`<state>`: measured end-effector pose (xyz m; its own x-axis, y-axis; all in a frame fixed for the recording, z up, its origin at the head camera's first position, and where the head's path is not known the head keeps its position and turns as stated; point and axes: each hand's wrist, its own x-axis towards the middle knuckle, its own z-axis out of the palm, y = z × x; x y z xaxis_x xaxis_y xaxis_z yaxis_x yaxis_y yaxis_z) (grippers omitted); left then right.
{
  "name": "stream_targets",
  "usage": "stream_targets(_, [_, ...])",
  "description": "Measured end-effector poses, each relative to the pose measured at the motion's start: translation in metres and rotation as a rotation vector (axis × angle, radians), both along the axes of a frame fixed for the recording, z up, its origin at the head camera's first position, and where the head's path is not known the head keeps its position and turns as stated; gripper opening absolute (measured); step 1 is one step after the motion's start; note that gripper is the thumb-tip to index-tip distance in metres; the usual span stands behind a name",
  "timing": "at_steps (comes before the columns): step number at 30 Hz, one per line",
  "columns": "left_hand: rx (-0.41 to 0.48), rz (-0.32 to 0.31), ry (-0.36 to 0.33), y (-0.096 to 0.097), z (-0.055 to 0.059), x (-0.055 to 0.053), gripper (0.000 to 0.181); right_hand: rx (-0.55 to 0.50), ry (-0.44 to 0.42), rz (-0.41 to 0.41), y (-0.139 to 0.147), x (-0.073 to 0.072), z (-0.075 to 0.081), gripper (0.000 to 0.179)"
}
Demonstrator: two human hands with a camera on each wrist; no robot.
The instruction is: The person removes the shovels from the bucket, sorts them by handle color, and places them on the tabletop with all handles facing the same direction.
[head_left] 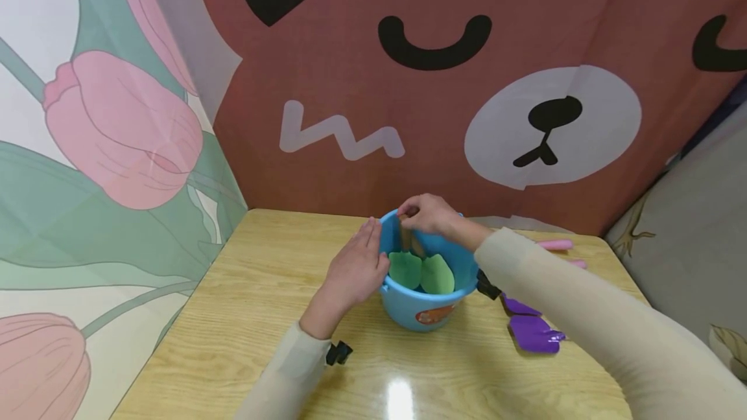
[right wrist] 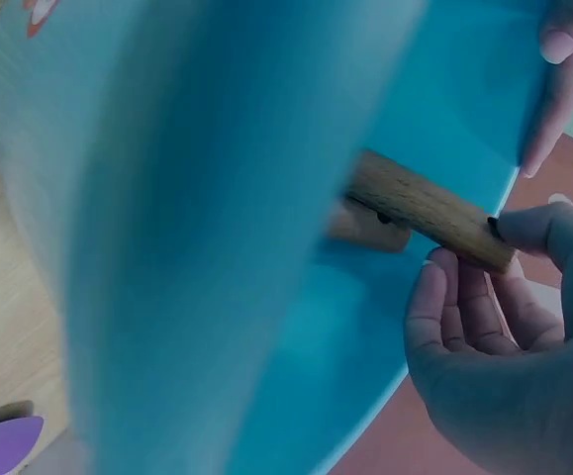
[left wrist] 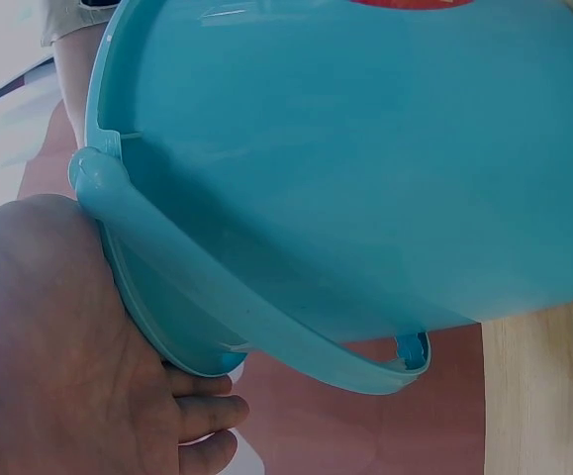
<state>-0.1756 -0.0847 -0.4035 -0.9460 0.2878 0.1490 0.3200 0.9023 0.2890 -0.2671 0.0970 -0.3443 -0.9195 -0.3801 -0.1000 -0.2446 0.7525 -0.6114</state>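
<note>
A light blue bucket stands upright on the table, with two green toy shovels inside: a darker one on the left and a lighter one on the right. My right hand, at the bucket's far rim, pinches the end of a wooden shovel handle between thumb and fingers. Just beside it, lower in the bucket, lies the second wooden handle. My left hand rests against the bucket's left rim with fingers straight. In the left wrist view the bucket's handle hangs down its outside.
Right of the bucket lie two purple shovels, the nearer blade in full sight and the other partly behind my right sleeve. Pink handles show beyond that sleeve. A printed cloth hangs behind the wooden table.
</note>
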Motion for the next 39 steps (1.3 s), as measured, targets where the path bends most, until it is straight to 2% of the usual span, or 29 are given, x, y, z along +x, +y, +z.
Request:
stream_targets(8, [0.006,0.001,0.000,-0.0001,-0.0005,0.0000,0.068,0.009,-0.007,0.053,0.0016,0.0007,0.0006,0.031])
stream_targets(17, [0.016,-0.003,-0.001,-0.0001,-0.0008,0.0000,0.067,0.062,0.030,0.181,-0.0006,0.0026,-0.0014,0.026])
stream_targets(21, [0.015,-0.004,-0.002,-0.0004,-0.0010,0.0000,0.067,0.097,0.014,0.216,0.0003,0.0024,-0.0036,0.028])
stream_targets(31, [0.006,-0.003,-0.009,-0.0001,-0.0002,-0.0009,0.067,0.048,-0.043,0.214,0.0022,0.0021,-0.0058,0.028])
stream_targets(36, [0.016,-0.002,-0.007,0.0000,-0.0006,-0.0009,0.067,-0.021,-0.036,0.182,0.0054,0.0031,-0.0040,0.025])
stream_targets(39, [0.023,-0.002,-0.004,-0.0004,-0.0008,-0.0010,0.066,-0.076,-0.069,0.166,0.0073,0.0019,-0.0009,0.021])
